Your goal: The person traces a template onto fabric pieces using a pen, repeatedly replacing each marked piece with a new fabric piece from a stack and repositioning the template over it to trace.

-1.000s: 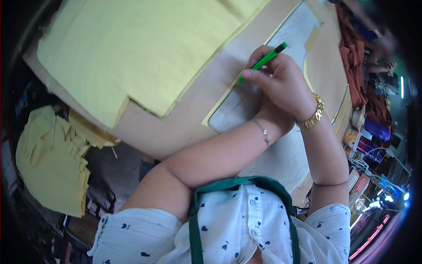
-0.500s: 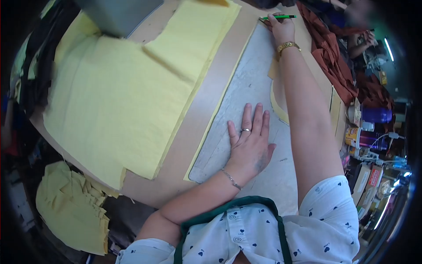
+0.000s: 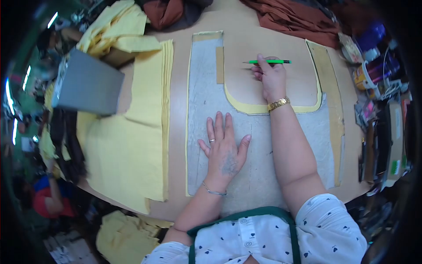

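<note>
A grey pattern template (image 3: 259,132) with tan tape along some edges lies on the table. Yellow fabric (image 3: 246,107) shows from beneath it, along the curved cut-out and the left edge. My left hand (image 3: 223,152) rests flat on the template, fingers spread. In my right hand (image 3: 272,79) is a green pencil (image 3: 259,62), pinched between thumb and fingers with its tip pointing left. That hand hovers over or rests on the bare tabletop inside the cut-out; I cannot tell which.
Stacked yellow fabric (image 3: 127,154) covers the table's left side, with a grey metal block (image 3: 88,83) on it. Brown cloth (image 3: 294,22) lies at the back. Cups and a purple bottle (image 3: 371,37) stand at the right edge. A person in red (image 3: 46,202) is at far left.
My right hand has brought the pencil from the template's far left corner into the cut-out area. The view has turned and shifted. My left hand stays flat on the template.
</note>
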Demonstrator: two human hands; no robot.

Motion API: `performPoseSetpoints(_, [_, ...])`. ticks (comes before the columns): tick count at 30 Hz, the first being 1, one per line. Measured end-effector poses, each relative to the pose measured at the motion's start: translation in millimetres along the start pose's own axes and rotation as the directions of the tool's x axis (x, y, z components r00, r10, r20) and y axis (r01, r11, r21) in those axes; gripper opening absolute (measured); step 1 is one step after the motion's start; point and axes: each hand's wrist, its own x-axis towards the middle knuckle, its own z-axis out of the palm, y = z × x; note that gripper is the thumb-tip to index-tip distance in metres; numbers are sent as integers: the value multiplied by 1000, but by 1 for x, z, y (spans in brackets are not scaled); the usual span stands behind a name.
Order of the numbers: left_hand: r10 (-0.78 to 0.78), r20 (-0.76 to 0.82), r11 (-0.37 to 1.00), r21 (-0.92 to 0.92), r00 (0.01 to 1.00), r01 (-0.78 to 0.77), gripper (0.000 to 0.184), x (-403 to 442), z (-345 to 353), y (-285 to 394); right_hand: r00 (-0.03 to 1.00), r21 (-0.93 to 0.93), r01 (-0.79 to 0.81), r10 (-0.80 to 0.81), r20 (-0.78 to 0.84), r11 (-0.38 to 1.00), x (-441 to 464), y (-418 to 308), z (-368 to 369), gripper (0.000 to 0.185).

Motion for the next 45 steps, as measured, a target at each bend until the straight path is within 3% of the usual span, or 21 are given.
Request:
performPoseSetpoints(1, [-17,-4,1000,-7,1000,17,65,4,-1,3,1000,-27,-9,9,7,1000,2,-1,2,21])
performPoseSetpoints(6, [215,-272,971,-45,938,-236,43,113,-6,-24,996,138,-29,40,-76,990,3,-4,3,19])
performPoseSetpoints(8, [223,-284,974,27,933,-224,39,177,-4,-37,995,165,-19,35,-93,986,2,-6,2,18])
performPoseSetpoints(11, [69,-197,983,178,978,-33,38,218,-12,-26,995,154,24,-10,-97,988,0,-6,5,17])
performPoseSetpoints(15, [63,-221,992,119,973,-37,39,227,-11,-28,997,-30,52,-54,-50,998,1,1,8,18])
performPoseSetpoints(18, [51,-238,998,47,970,-40,40,223,-10,-34,999,-105,-31,34,28,994,8,-5,25,18])
performPoseSetpoints(20, [37,-244,999,15,969,-34,40,222,-13,-33,985,-117,103,-86,148,988,35,-3,53,21])
performPoseSetpoints(22, [45,-250,999,-12,967,-49,39,223,-11,-34,921,-235,214,-116,372,948,80,7,84,23])
performPoseSetpoints(24, [29,-230,1000,11,973,-27,39,224,-12,-33,888,-299,279,-127,443,913,116,25,117,27])
performPoseSetpoints(27, [32,-253,998,-45,967,-45,38,225,-13,-33,861,-398,401,-191,472,825,149,44,145,29])
performPoseSetpoints(30, [41,-284,992,-99,958,-72,38,224,-10,-35,817,-446,439,-140,559,780,153,46,151,29])
performPoseSetpoints(33, [53,-306,991,-100,951,-87,38,225,-7,-36,775,-319,421,-155,613,849,162,55,152,26])
performPoseSetpoints(36, [62,-287,994,-69,956,-85,39,225,-8,-36,771,-557,561,-142,621,612,154,39,144,21])
performPoseSetpoints(40, [61,-272,997,-30,960,-72,39,226,-6,-36,819,-457,433,-127,560,777,171,26,103,19])
performPoseSetpoints(43, [61,-260,998,3,964,-63,39,226,-7,-35,839,-570,411,-50,542,712,164,28,119,20])
performPoseSetpoints(45, [51,-255,998,43,966,-41,40,228,-7,-34,748,-477,561,-166,643,677,159,41,143,23])
